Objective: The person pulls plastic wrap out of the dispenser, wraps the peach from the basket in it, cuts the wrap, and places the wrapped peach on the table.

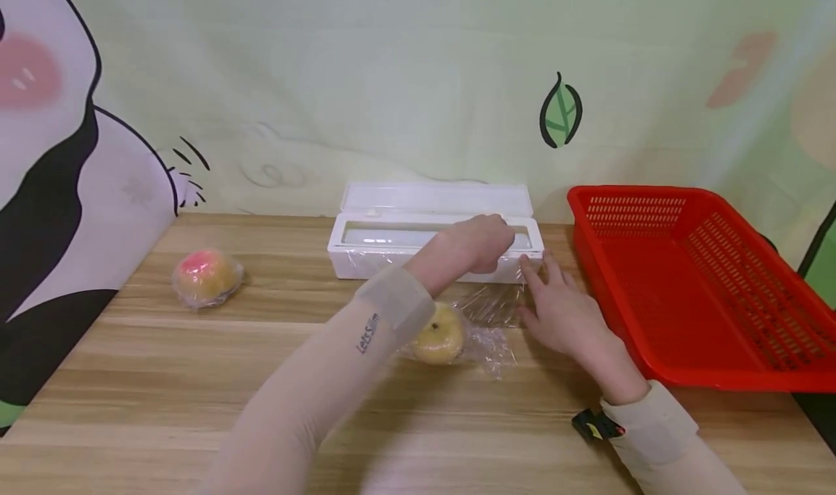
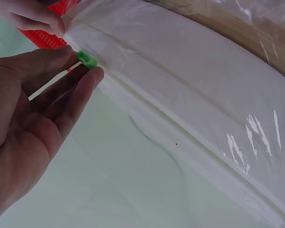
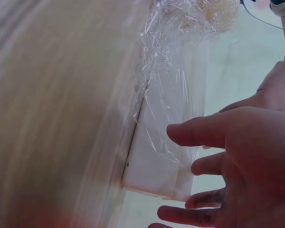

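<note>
A white cling-film dispenser (image 1: 355, 264) stands at the back of the table with its lid (image 1: 437, 199) raised. My left hand (image 1: 473, 244) reaches across to its right part, and in the left wrist view thumb and fingers pinch a small green slider (image 2: 87, 59) on the box's edge. Clear cling film (image 1: 490, 305) runs from the box's front down to a round yellow fruit (image 1: 440, 337), partly covered by the left forearm. Beside the box's right end, my right hand (image 1: 564, 310) has its fingers spread, the fingertips at the film and box front.
A pink-and-yellow fruit (image 1: 205, 276) wrapped in film sits on the left of the wooden table (image 1: 274, 408). At the right stands a red plastic basket (image 1: 604, 292), close to the right hand. A printed cloth (image 1: 424, 81) hangs behind the dispenser.
</note>
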Demonstrator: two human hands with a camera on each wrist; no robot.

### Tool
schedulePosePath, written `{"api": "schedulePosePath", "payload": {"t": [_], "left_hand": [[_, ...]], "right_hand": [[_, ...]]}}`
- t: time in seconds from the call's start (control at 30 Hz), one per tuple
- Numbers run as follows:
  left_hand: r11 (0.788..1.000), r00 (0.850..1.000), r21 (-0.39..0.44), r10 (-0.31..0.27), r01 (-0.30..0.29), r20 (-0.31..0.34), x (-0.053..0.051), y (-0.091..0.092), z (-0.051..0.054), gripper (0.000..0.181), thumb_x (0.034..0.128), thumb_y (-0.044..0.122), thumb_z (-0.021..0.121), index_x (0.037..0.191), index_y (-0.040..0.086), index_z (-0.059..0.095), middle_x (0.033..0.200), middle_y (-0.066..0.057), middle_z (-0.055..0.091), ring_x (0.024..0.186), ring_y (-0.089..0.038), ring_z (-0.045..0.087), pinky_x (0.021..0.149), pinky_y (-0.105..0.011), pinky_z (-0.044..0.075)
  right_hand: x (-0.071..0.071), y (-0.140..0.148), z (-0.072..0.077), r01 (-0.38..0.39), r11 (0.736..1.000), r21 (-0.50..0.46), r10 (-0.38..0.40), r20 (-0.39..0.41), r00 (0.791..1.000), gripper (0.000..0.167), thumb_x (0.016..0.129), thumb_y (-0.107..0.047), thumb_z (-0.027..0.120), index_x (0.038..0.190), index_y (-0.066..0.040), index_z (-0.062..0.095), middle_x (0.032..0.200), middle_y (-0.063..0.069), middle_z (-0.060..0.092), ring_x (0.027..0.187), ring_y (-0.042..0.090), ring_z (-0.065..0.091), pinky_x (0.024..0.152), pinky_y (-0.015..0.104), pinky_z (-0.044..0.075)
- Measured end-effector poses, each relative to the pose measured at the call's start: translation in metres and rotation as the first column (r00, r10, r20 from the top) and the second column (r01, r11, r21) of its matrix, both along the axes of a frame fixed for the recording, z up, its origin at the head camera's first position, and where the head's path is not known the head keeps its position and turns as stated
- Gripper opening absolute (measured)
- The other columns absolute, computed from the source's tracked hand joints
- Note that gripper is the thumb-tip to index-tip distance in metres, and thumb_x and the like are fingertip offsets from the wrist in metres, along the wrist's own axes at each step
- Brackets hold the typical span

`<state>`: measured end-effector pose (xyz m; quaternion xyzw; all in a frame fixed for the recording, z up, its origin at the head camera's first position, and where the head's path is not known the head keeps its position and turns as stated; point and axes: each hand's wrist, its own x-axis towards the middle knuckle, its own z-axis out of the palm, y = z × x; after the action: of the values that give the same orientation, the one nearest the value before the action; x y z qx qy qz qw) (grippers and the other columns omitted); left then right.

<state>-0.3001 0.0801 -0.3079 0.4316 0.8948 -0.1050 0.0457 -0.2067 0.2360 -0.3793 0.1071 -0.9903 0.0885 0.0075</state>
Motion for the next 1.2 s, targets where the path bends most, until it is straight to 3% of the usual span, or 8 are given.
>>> {"api": "schedulePosePath", "payload": {"t": [0.33, 0.57, 0.83, 0.97, 1.2], "left_hand": [[0.994, 0.996, 0.060, 0.091, -0.090, -0.008, -0.002, -0.032, -0.001, 0.012, 0.0932, 0.002, 0.063, 0.103, 0.003, 0.070, 0.098, -0.011, 0.068, 0.083, -0.024, 0.063, 0.078, -0.036, 0.056], [0.983, 0.990, 0.125, 0.140, -0.137, -0.018, -0.004, -0.056, -0.004, 0.008, 0.0936, 0.003, 0.066, 0.100, 0.002, 0.070, 0.095, -0.012, 0.069, 0.083, -0.025, 0.064, 0.077, -0.037, 0.055], [0.951, 0.972, 0.208, 0.234, -0.229, 0.003, -0.006, -0.079, -0.009, 0.008, 0.0939, -0.001, 0.062, 0.095, 0.001, 0.070, 0.091, -0.013, 0.068, 0.077, -0.026, 0.063, 0.070, -0.038, 0.056], [0.938, 0.960, 0.211, 0.278, -0.276, 0.023, -0.007, -0.097, -0.009, 0.007, 0.0955, 0.000, 0.062, 0.098, 0.000, 0.068, 0.093, -0.014, 0.067, 0.082, -0.028, 0.064, 0.074, -0.039, 0.056], [0.908, 0.948, 0.273, 0.310, -0.316, 0.068, -0.009, -0.131, -0.015, 0.020, 0.0972, 0.002, 0.060, 0.078, 0.004, 0.063, 0.078, -0.009, 0.063, 0.069, -0.023, 0.055, 0.068, -0.038, 0.053]], "right_hand": [[0.002, 0.000, 0.001, -0.003, 1.000, -0.004, 0.003, -0.007, 1.000, 0.083, 0.094, -0.024, 0.071, 0.160, -0.001, 0.027, 0.159, 0.038, 0.018, 0.135, 0.061, 0.036, 0.086, 0.074, 0.047], [0.002, 0.001, 0.000, -0.002, 1.000, -0.001, 0.002, -0.018, 1.000, 0.083, 0.094, -0.023, 0.071, 0.161, -0.002, 0.026, 0.160, 0.037, 0.017, 0.134, 0.061, 0.036, 0.083, 0.074, 0.049], [0.001, -0.003, 0.002, -0.022, 1.000, -0.005, 0.022, -0.014, 1.000, 0.083, 0.094, -0.024, 0.071, 0.161, -0.001, 0.026, 0.159, 0.038, 0.018, 0.135, 0.061, 0.035, 0.087, 0.075, 0.046], [0.002, -0.004, 0.004, -0.021, 1.000, 0.001, 0.021, -0.013, 1.000, 0.084, 0.094, -0.024, 0.072, 0.161, -0.001, 0.026, 0.159, 0.038, 0.018, 0.135, 0.061, 0.035, 0.087, 0.075, 0.046], [0.003, -0.003, 0.002, -0.020, 1.000, -0.004, 0.020, -0.011, 1.000, 0.086, 0.093, -0.024, 0.073, 0.161, 0.000, 0.025, 0.158, 0.038, 0.018, 0.134, 0.062, 0.036, 0.085, 0.074, 0.047]]}}
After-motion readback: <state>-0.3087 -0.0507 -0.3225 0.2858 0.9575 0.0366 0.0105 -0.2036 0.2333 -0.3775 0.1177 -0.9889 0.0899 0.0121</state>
